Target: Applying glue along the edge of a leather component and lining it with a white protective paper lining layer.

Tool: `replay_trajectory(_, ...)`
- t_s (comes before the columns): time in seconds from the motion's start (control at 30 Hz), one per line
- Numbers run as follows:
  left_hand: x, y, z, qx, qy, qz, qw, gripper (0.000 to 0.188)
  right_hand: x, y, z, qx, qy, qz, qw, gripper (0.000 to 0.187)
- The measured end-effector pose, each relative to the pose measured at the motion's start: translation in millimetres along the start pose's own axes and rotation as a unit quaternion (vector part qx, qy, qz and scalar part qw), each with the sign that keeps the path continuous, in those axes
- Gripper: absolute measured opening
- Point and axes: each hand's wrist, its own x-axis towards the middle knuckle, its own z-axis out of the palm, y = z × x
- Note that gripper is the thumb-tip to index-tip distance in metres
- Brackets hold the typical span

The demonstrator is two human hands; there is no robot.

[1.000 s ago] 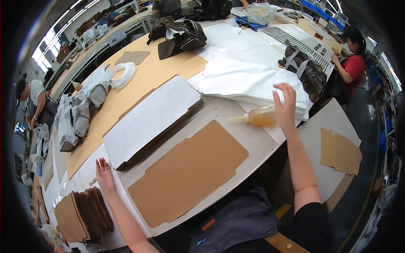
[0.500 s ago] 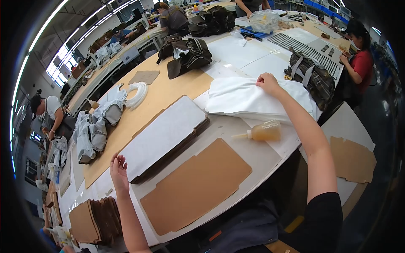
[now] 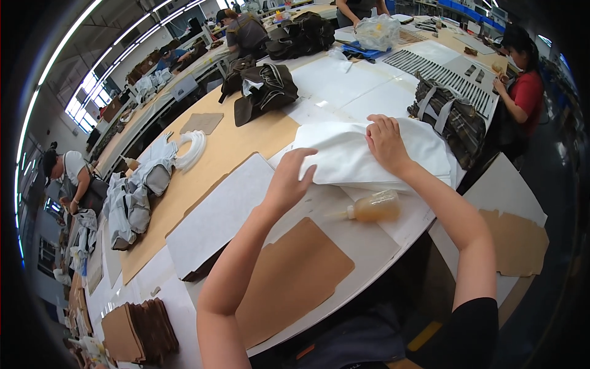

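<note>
A stack of white fabric (image 3: pixel 335 161) lies on the table in front of me, slightly creased on top. My right hand (image 3: pixel 388 146) rests on its upper side, the fingers curled down onto the cloth; the fingertips are partly hidden. At the fabric's left edge is my left hand (image 3: pixel 291 179), thumb and fingers apart and holding nothing. Under my left forearm lies a brown cardboard panel (image 3: pixel 301 270). Beside that forearm is a stack of boards topped by a white sheet (image 3: pixel 215 212). A clear squeeze bottle of amber liquid (image 3: pixel 376 208) lies on its side just below the fabric.
Brown cardboard pieces (image 3: pixel 138 329) are stacked at the lower left. Grey bags (image 3: pixel 132 206) and a coil of white tubing (image 3: pixel 190 150) sit farther left. Dark bags (image 3: pixel 267 89) and a plaid bag (image 3: pixel 455 120) stand beyond the fabric. A person in red (image 3: pixel 522 92) works at right.
My left hand has swung right from beside the board stack to the fabric's left edge. My right hand has shifted slightly on the fabric, its fingers now lower over it. The view has turned a little.
</note>
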Motion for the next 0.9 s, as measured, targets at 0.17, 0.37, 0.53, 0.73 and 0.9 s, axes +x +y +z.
replay_trajectory(0.17, 74.8, -15.9, 53.9, 0.124, 0.091, 0.124, 0.980, 0.043, -6.1, -1.3, -1.9, 0.090, -0.037, 0.034, 0.995, 0.026)
replay_trajectory(0.37, 113.6, -25.5, 49.2, 0.193, -0.043, 0.135, 0.971, 0.029, 5.7, 10.6, -25.5, 0.141, -0.058, 0.073, 0.986, 0.030)
replay_trajectory(0.53, 122.0, -19.4, 32.4, 0.245, 0.023, 0.161, 0.956, 0.030, 18.8, 48.0, -31.4, 0.087, -0.121, 0.096, 0.984, 0.023)
replay_trajectory(0.73, 124.2, -36.7, 16.4, 0.262, 0.051, 0.120, 0.956, 0.029, 25.8, 45.6, -20.4, 0.077, -0.045, 0.057, 0.994, 0.022)
replay_trajectory(0.9, 119.1, -42.8, 23.4, 0.254, 0.042, 0.121, 0.959, 0.021, 21.1, 43.7, -11.3, 0.010, -0.038, -0.002, 0.999, 0.017)
